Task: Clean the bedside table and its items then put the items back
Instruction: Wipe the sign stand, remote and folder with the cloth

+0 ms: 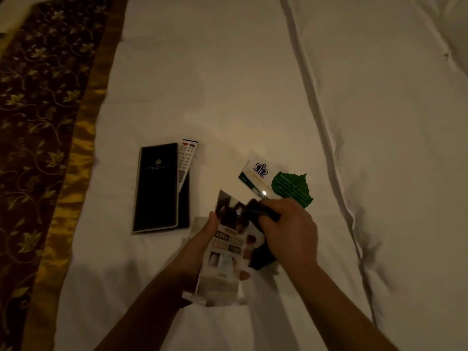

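Note:
My left hand holds a clear acrylic card stand with a printed photo leaflet inside, tilted up above the bed. My right hand is closed around a dark cloth and presses it against the stand's upper right face. On the white sheet to the left lies a black folder with a white remote control resting over its top right corner. Just beyond my right hand lie a white card with a crown logo and a green leaf-shaped card.
Everything lies on a white bed sheet in dim light. A dark floral bed runner with a gold border crosses the left side. Deep folds in the duvet run down the right.

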The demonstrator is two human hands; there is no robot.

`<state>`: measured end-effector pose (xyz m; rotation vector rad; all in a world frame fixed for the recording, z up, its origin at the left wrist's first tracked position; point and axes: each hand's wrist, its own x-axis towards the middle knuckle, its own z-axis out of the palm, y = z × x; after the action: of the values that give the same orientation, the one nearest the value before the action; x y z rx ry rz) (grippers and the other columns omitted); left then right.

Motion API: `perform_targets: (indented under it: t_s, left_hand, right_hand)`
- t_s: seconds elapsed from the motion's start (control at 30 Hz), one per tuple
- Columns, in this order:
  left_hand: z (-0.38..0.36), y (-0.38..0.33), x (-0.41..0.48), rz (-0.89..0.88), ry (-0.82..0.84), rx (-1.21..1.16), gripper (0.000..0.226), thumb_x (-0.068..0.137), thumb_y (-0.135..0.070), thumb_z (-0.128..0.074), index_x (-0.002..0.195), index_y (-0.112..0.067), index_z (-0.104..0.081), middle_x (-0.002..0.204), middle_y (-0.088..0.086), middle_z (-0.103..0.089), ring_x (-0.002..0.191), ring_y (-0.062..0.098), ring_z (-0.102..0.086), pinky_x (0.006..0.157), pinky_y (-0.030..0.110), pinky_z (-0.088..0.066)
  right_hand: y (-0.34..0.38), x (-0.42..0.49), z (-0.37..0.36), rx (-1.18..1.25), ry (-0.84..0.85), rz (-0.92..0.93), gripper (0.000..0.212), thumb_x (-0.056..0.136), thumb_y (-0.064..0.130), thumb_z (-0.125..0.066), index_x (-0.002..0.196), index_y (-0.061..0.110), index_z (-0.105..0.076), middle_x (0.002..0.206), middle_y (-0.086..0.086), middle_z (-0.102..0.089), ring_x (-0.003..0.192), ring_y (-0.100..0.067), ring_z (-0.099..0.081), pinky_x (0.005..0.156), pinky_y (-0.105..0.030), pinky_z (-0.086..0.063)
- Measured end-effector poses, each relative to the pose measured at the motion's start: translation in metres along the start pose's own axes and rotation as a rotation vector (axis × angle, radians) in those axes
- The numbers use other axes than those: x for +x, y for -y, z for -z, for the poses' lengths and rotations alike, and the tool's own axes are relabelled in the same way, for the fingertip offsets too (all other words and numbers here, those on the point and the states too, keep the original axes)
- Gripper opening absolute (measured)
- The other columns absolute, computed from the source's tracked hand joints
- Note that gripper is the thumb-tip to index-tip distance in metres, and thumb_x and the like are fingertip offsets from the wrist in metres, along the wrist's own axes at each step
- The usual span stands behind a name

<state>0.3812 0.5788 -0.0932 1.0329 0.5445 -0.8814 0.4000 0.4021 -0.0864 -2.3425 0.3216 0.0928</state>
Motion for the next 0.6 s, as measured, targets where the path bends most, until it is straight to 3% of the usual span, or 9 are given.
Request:
perform_targets:
  t_s: [0.07, 0.13, 0.23, 0.33, 0.43, 0.53, 0.6]
  left_hand:
    - [-0.001, -0.006, 0.001, -0.043, -0.097, 0.090, 0.082, 0.051, -0.084, -0.064, 0.107, -0.026, -0.078, 0.112, 0.012, -0.075, 0.099, 0.032, -0.073, 0.069, 0.038, -0.061]
    - [-0.002, -0.010, 0.005, -0.088, -0.204, 0.097, 0.085, 0.060, -0.081, -0.064, 0.124, -0.025, -0.067, 0.121, 0.010, -0.071, 0.104, 0.030, -0.072, 0.071, 0.039, -0.060]
    - [-0.005, -0.012, 0.016, -0.301, -0.352, 0.174, 0.075, 0.066, -0.065, -0.067, 0.135, -0.046, -0.046, 0.133, 0.003, -0.061, 0.110, 0.019, -0.066, 0.083, 0.039, -0.057]
    - [-0.004, -0.019, 0.026, -0.523, -0.494, 0.405, 0.113, 0.057, -0.064, -0.082, 0.151, -0.049, -0.022, 0.155, -0.002, -0.038, 0.133, 0.013, -0.047, 0.106, 0.039, -0.044]
    - [-0.008, -0.027, 0.037, -0.622, -0.622, 0.586, 0.134, 0.049, -0.053, -0.088, 0.152, -0.051, -0.002, 0.157, -0.006, -0.016, 0.134, 0.011, -0.030, 0.107, 0.035, -0.031]
    - [-0.008, -0.026, 0.047, -0.655, -0.651, 0.619, 0.133, 0.057, -0.030, -0.093, 0.154, -0.046, -0.003, 0.151, 0.001, -0.023, 0.130, 0.011, -0.038, 0.105, 0.032, -0.038]
    - [-0.005, -0.023, 0.047, -0.638, -0.687, 0.540, 0.115, 0.070, -0.039, -0.085, 0.156, -0.041, -0.009, 0.144, 0.005, -0.036, 0.123, 0.015, -0.052, 0.096, 0.034, -0.051]
  right_hand:
    - [-0.011, -0.006, 0.001, -0.059, 0.154, 0.074, 0.022, 0.084, 0.030, -0.067, 0.103, 0.039, -0.072, 0.094, 0.009, -0.063, 0.083, -0.010, -0.059, 0.072, -0.028, -0.049]
    - [-0.016, -0.022, 0.000, -0.012, 0.263, 0.131, 0.018, 0.080, 0.039, -0.065, 0.096, 0.042, -0.073, 0.086, 0.014, -0.063, 0.076, -0.003, -0.058, 0.068, -0.022, -0.048]
    - [-0.028, -0.035, 0.003, 0.092, 0.258, 0.047, 0.020, 0.079, 0.031, -0.072, 0.091, 0.048, -0.073, 0.085, 0.019, -0.064, 0.079, 0.003, -0.060, 0.071, -0.018, -0.049]
    - [-0.040, -0.033, 0.007, 0.231, 0.186, -0.131, 0.034, 0.078, 0.026, -0.076, 0.076, 0.060, -0.068, 0.087, 0.022, -0.068, 0.081, 0.004, -0.062, 0.077, -0.020, -0.050]
    - [-0.044, -0.028, 0.007, 0.301, 0.147, -0.189, 0.035, 0.076, 0.024, -0.076, 0.074, 0.058, -0.068, 0.087, 0.025, -0.069, 0.082, 0.008, -0.061, 0.076, -0.018, -0.050]
    - [-0.039, -0.024, 0.007, 0.299, 0.123, -0.134, 0.040, 0.077, 0.023, -0.075, 0.073, 0.062, -0.065, 0.086, 0.030, -0.067, 0.085, 0.010, -0.059, 0.069, -0.008, -0.042]
    - [-0.035, -0.021, 0.007, 0.310, 0.099, -0.104, 0.042, 0.077, 0.023, -0.074, 0.074, 0.064, -0.064, 0.088, 0.031, -0.065, 0.086, 0.009, -0.060, 0.069, -0.008, -0.042]
